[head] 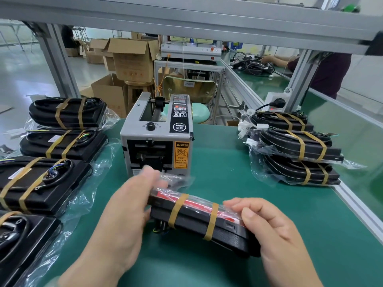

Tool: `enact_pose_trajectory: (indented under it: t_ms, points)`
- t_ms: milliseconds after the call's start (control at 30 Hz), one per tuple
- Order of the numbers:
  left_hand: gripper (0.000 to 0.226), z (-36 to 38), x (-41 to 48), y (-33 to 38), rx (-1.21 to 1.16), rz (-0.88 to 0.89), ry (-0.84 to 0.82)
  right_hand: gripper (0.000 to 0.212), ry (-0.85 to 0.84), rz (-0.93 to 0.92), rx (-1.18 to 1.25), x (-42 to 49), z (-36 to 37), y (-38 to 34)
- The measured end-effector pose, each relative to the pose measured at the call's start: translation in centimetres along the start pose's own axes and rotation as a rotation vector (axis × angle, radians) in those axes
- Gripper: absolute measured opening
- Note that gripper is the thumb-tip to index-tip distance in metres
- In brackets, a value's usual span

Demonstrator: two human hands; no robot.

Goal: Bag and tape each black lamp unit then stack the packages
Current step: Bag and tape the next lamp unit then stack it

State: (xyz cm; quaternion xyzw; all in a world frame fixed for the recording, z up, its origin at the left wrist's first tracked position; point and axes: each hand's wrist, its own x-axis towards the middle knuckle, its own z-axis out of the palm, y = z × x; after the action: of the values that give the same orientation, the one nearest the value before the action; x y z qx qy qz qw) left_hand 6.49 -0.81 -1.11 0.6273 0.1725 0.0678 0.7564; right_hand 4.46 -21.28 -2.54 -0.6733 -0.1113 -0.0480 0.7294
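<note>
Right hand (269, 230) is clamped on the right end of the black lamp unit (192, 222) — fingers curled over its top edge, pinching the clear plastic bag (228, 212) against the casing. Left hand (124, 214) sits at the unit's left end, its fingers (152, 177) reaching forward over the bag's loose mouth. They are smeared with motion, so gripping or merely pressing cannot be told.

The unit is tipped up on its long edge between the two hands, at front centre of the green bench mat (228, 158). Two tan tape bands (178, 210) wrap it, and a red strip shows through the film along the top. Whether it touches the mat cannot be read.

There is open mat to the right of the hands, running out to the aluminium edge rail (352, 206). Straight ahead it is tight — the grey tape-dispensing machine (157, 141) stands just beyond the left fingertips, with its outlet facing the person.

On the left, a row of bagged black units (62, 143) lines the bench, their loose film spilling toward the left forearm. On the right, a stack of bagged black units (296, 148) sits near the rail, well apart from the right hand. Brown cardboard boxes (132, 59) stand on the floor beyond the bench.
</note>
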Motion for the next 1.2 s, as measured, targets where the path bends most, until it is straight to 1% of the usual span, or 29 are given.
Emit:
enact_pose_trajectory:
  t_ms: [67,133,167,267,367,600,833,1000,1100,1200]
  points:
    - [0.030,-0.8,0.9,0.7,-0.079,-0.023,0.084,0.018,0.024,-0.013,0.009,-0.1,0.2,0.1]
    - [0.020,-1.6,1.8,1.3,-0.097,-0.056,0.168,0.019,0.064,-0.040,0.004,-0.2,0.6,0.4]
    - [0.014,-1.9,2.0,1.4,-0.093,-0.084,0.180,0.019,0.088,-0.052,-0.003,-0.2,0.7,0.5]
    - [0.011,-1.5,3.3,2.3,-0.082,-0.158,0.152,0.020,0.138,-0.090,-0.035,-0.1,1.0,1.0]
    - [0.010,-1.1,4.1,2.5,-0.064,-0.163,0.153,0.021,0.151,-0.120,-0.058,-0.1,1.1,1.3]
    - [0.018,-0.5,5.0,3.0,-0.044,-0.167,0.176,0.021,0.142,-0.130,-0.053,-0.4,1.2,1.2]
    - [0.014,0.3,5.3,3.3,-0.019,-0.132,0.292,0.020,0.161,-0.127,-0.003,-0.7,1.5,1.2]
    - [0.008,0.8,5.8,3.2,0.053,-0.086,0.395,0.021,0.197,-0.175,-0.041,-1.0,1.9,1.4]
    - [0.010,0.8,5.6,3.2,0.061,-0.083,0.407,0.022,0.219,-0.194,-0.057,-1.1,2.1,1.5]
    - [0.020,0.2,4.6,3.4,-0.028,-0.100,0.360,0.022,0.237,-0.202,-0.053,-1.1,2.1,1.6]
